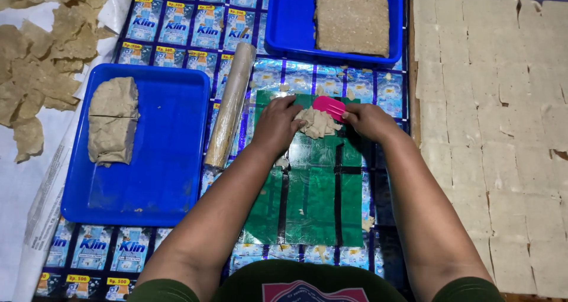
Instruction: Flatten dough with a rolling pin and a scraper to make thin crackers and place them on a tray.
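Dough scraps (pixel 318 123), pale and torn into small pieces, lie heaped on the far end of a green plastic sheet (pixel 313 201), at about twelve o'clock from the person's chest, and both hands close in on the heap from either side. At nine o'clock of the pile the left hand (pixel 277 124) rests with its fingers curled down against the scraps, its grip pressed together onto the heap as though to wall it in, so the bits cannot slide away. At three o'clock the right hand (pixel 368 121) pinches a pink scraper (pixel 329 106), whose flat blade lies over the top edge of the pile and angles toward the left hand, a hold that seems suited to raking loose bits into one mound. Just beside the left hand, at ten o'clock, a rolling pin (pixel 229 106) wrapped in clear film lies set aside but within reach. Farther out at nine o'clock a blue tray (pixel 168 154) holds a brownish dough block (pixel 112 119) at its left end, and at one o'clock a second blue tray (pixel 290 23) carries a broad flat slab (pixel 352 16). Along the three o'clock side a wide board is covered by cut dough squares (pixel 491 130) laid edge to edge. At ten o'clock, far left, thin dried sheets (pixel 41 59) lie piled loosely on white paper, well apart from the hands
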